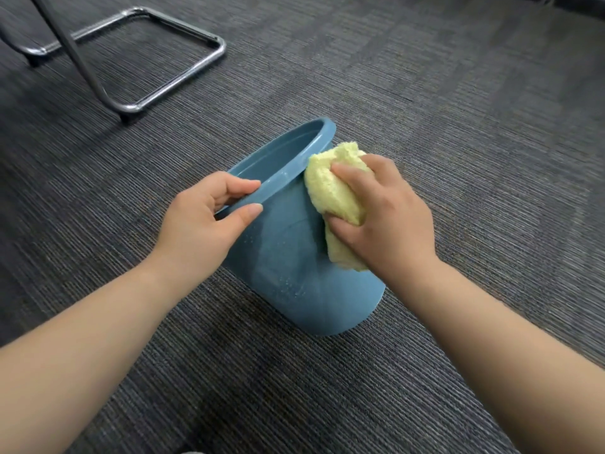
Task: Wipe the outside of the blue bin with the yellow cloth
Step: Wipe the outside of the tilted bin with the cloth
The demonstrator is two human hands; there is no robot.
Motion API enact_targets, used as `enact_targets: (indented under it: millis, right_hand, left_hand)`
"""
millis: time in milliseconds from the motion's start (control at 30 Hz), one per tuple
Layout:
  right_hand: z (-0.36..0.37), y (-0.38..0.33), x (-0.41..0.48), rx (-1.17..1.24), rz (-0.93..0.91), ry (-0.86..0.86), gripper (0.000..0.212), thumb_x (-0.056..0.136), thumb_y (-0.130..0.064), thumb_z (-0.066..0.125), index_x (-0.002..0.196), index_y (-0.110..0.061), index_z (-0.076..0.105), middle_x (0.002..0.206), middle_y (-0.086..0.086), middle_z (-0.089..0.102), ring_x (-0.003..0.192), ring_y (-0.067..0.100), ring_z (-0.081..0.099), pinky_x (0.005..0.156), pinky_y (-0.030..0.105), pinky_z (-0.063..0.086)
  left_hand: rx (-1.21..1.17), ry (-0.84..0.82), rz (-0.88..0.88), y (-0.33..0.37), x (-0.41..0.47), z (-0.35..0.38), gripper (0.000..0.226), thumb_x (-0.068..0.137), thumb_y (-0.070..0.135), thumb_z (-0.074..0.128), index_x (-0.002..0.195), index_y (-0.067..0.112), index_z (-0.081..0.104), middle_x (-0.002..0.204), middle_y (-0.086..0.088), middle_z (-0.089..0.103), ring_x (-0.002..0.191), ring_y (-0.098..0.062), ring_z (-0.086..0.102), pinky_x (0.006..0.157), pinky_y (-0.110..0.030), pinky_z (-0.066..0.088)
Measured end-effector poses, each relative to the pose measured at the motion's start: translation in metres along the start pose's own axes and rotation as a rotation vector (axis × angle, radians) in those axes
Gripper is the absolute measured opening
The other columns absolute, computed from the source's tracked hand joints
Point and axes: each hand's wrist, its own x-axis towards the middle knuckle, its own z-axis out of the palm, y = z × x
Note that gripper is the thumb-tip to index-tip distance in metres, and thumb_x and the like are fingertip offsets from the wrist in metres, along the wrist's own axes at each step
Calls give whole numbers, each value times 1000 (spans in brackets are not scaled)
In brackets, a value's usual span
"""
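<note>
We see the blue bin [288, 257] tipped over on the grey carpet floor [458, 126], its mouth turned away from us. We cannot see anything inside it. Our left hand [206, 221] pinches the rim. Our right hand [386, 217] squeezes the yellow cloth [330, 188] against the bin's outside wall, just under the rim.
</note>
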Motion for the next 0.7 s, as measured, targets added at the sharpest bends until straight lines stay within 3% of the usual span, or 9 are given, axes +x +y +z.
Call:
enact_targets:
  millis: [100,200,333,500,600,700]
  right_hand:
    - [3,-19,-11,-39,-169,-21,58,54,-22,78,110,-18,62,118,20,59,84,38,61,63,38,50]
    - [7,-26,-19,-81,-333,-51,55,50,-28,73,104,-17,66,108,21,66,72,35,63,59,35,51]
    - [3,-10,-11,-59,-241,-72,61,49,-21,81,107,-18,64,113,20,63,78,37,63,63,38,50]
    - [6,14,-3,-30,59,-69,53,71,-30,66,122,-30,50,135,4,44,108,31,51,75,35,42]
    - [7,6,-9,-26,20,-42,55,67,-26,70,119,-26,54,132,10,48,102,34,54,74,37,45]
    - [13,-10,-21,-42,-177,-107,61,50,-20,81,108,-19,64,117,21,61,83,38,62,65,38,51]
  left_hand:
    - [-10,7,-8,-1,0,-1,38,75,10,65,72,47,58,88,26,59,82,13,58,82,-14,45]
    - [-25,-4,-10,0,0,-1,36,76,9,64,74,45,57,89,24,60,84,12,58,82,-12,45]
    - [-59,-18,4,2,2,0,37,77,6,62,79,42,56,89,21,60,81,15,58,77,-4,43]
    - [-82,-18,9,3,2,3,38,77,3,61,80,41,56,90,20,59,80,16,58,77,-2,42]
    - [-70,-10,12,2,2,3,38,76,3,61,79,41,56,89,20,59,79,17,58,77,-3,43]
    - [-49,12,2,0,4,1,37,77,5,61,79,41,55,89,20,59,79,17,58,78,-3,43]
